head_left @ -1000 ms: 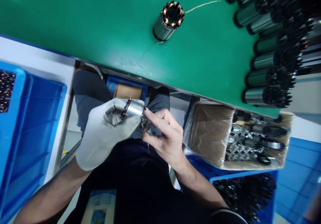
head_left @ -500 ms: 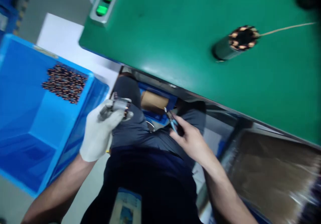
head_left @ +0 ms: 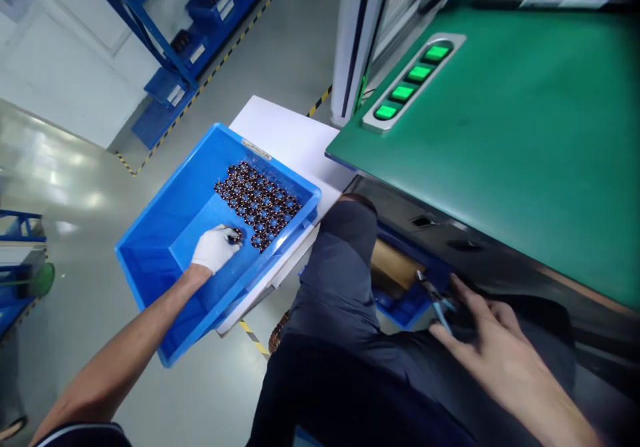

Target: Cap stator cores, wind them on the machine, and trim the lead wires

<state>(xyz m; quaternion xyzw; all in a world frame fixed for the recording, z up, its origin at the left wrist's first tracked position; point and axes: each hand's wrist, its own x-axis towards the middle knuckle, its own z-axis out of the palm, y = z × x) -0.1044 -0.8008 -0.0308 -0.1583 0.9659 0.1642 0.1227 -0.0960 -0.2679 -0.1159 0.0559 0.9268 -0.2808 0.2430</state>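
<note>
My left hand (head_left: 215, 247), in a white glove, reaches into a blue bin (head_left: 150, 260) and holds a wound motor stator (head_left: 234, 237) at the edge of a packed group of upright stators (head_left: 257, 199). My right hand (head_left: 493, 350) rests over my lap below the bench edge, its fingers around small blue-handled cutters (head_left: 436, 298).
A green bench top (head_left: 525, 140) with a panel of green lit buttons (head_left: 410, 80) fills the right. The blue bin sits on a white stand (head_left: 295, 143). A blue tray with a brown roll (head_left: 395, 267) lies under the bench. Blue shelving (head_left: 170, 40) stands far left.
My view swung left. The left hand carried the stator from my lap into the blue bin, beside the other stators. The right hand stayed low with the cutters.
</note>
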